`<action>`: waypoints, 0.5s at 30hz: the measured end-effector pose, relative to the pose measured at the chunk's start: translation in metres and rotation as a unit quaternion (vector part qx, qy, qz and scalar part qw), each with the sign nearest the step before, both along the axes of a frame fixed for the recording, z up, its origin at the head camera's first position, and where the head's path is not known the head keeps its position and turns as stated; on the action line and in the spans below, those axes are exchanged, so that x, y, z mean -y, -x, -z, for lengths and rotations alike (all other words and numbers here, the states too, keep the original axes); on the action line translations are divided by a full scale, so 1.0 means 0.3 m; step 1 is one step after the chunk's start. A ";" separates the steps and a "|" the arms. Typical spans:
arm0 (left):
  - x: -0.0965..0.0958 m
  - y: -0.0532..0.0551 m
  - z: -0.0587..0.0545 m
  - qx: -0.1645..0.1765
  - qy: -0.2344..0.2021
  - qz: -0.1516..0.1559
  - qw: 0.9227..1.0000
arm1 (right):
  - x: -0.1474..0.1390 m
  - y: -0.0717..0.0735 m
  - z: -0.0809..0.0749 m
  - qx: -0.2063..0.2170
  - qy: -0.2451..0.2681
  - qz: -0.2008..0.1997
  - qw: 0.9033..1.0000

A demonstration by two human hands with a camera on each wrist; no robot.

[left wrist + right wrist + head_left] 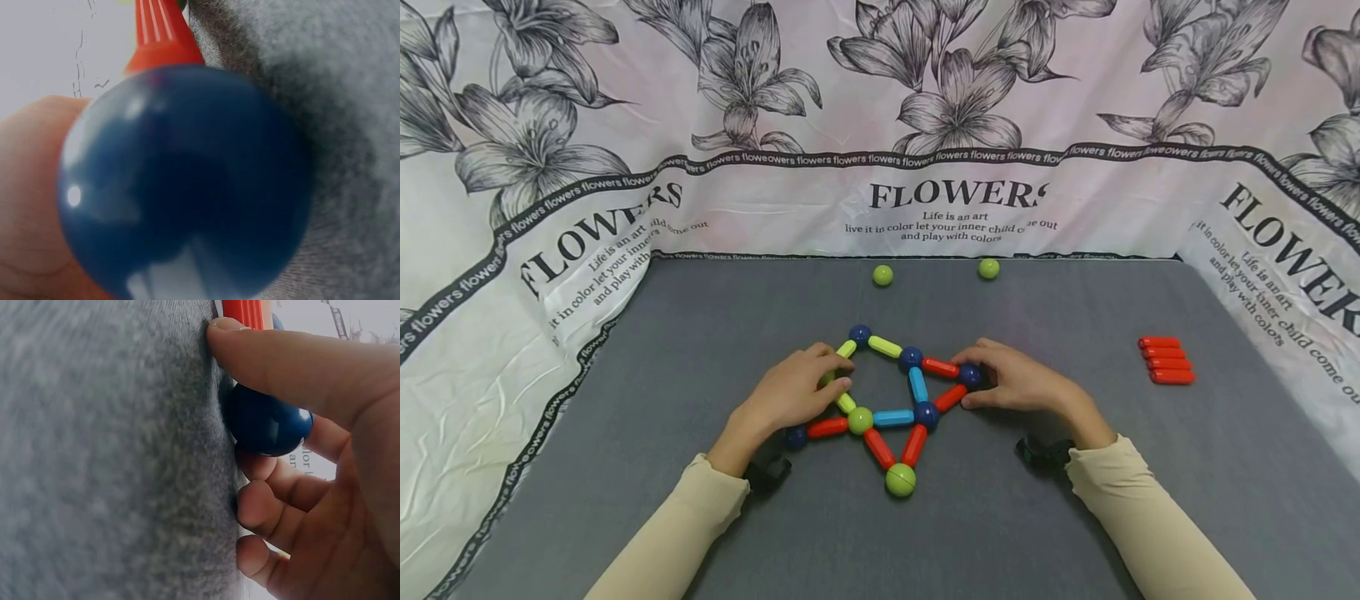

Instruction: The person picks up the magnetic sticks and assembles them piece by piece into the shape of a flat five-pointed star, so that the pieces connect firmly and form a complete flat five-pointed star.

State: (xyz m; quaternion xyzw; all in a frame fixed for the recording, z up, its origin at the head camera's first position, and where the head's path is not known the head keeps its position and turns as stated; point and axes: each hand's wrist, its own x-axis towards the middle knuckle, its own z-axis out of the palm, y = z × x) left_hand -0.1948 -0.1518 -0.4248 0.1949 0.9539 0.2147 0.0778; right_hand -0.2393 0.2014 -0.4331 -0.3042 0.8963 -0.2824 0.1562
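A flat frame of coloured rods and balls lies on the grey table. My left hand (793, 385) grips a light-green ball (827, 377) at the frame's left corner, mostly covered by the fingers. Below that wrist, a dark-blue ball (187, 181) on a red rod (162, 31) fills the left wrist view. On the other side, my right hand (1017, 377) holds a dark-blue ball (970, 377) between thumb and fingers, where two red rods meet. Two blue rods (893, 418) join inside the frame, and a green ball (900, 480) forms the near tip.
Two loose green balls (882, 275) sit near the table's back edge. Several red rods (1167, 364) lie in a stack at the right. Flower-printed cloth (955, 208) borders the table at the back and sides.
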 end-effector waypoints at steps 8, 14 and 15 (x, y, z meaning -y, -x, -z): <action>0.007 0.002 -0.006 0.001 -0.001 0.003 1.000 | 0.014 -0.011 -0.013 0.002 0.010 -0.007 1.000; 0.009 0.005 -0.004 0.007 -0.002 0.004 1.000 | 0.017 -0.014 -0.017 0.005 0.011 -0.008 1.000; 0.011 0.005 -0.004 0.008 -0.003 0.006 1.000 | 0.017 -0.014 -0.017 0.006 0.011 -0.009 1.000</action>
